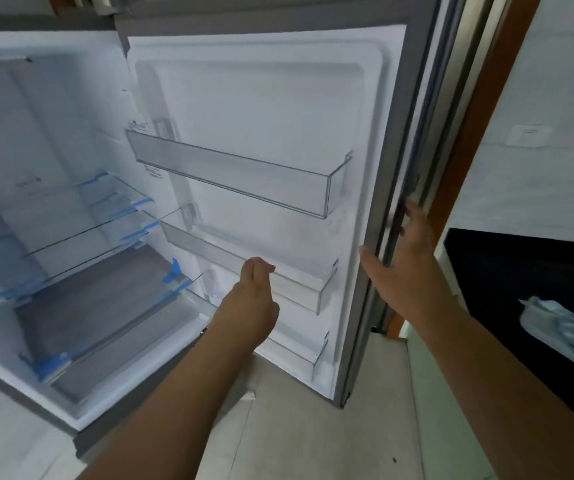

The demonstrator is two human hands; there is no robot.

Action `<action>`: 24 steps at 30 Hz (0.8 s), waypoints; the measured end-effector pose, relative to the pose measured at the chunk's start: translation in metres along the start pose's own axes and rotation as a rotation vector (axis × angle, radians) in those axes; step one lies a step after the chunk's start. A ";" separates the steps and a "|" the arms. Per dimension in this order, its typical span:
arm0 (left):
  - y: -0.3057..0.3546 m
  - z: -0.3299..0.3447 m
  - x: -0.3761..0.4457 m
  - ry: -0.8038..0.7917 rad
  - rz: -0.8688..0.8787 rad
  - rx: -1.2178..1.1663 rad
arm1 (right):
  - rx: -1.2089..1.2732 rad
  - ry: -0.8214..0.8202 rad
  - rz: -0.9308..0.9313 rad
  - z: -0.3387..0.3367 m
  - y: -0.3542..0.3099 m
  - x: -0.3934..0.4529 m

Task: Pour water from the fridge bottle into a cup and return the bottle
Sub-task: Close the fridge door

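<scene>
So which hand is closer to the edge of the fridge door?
The right hand. Its fingers wrap the outer edge of the fridge door, thumb on the inner side. The left hand is farther in, loosely curled in front of the middle door shelf, holding nothing.

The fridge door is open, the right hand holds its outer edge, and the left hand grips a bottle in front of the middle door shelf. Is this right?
Not quite. In the head view the left hand grips nothing; its fingers are loosely curled in front of the middle door shelf, and no bottle shows. The rest holds: the fridge door is open, and the right hand holds its outer edge.
</scene>
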State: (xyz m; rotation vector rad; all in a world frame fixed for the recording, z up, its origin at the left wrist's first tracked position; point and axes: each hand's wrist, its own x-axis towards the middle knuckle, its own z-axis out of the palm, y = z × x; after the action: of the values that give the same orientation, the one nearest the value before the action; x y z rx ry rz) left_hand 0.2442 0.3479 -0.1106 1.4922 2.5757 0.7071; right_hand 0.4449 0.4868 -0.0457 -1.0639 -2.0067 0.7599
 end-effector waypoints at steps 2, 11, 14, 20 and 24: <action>-0.006 -0.005 -0.008 0.024 -0.045 -0.036 | 0.010 -0.004 -0.015 0.003 0.002 -0.002; 0.001 -0.034 -0.066 0.241 -0.132 -0.139 | -0.068 -0.055 -0.181 0.015 -0.011 -0.032; 0.009 -0.038 -0.097 0.305 -0.004 -0.118 | -0.089 -0.052 -0.275 0.029 -0.021 -0.047; -0.015 -0.034 -0.139 0.394 -0.092 0.021 | 0.037 -0.104 -0.501 0.059 -0.052 -0.077; -0.031 -0.052 -0.170 0.505 -0.109 -0.013 | 0.104 -0.175 -0.614 0.083 -0.082 -0.096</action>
State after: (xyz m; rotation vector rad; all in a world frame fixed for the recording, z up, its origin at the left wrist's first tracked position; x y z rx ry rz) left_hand 0.2928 0.1739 -0.1047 1.2850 2.9639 1.2166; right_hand 0.3795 0.3518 -0.0609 -0.2873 -2.2398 0.6241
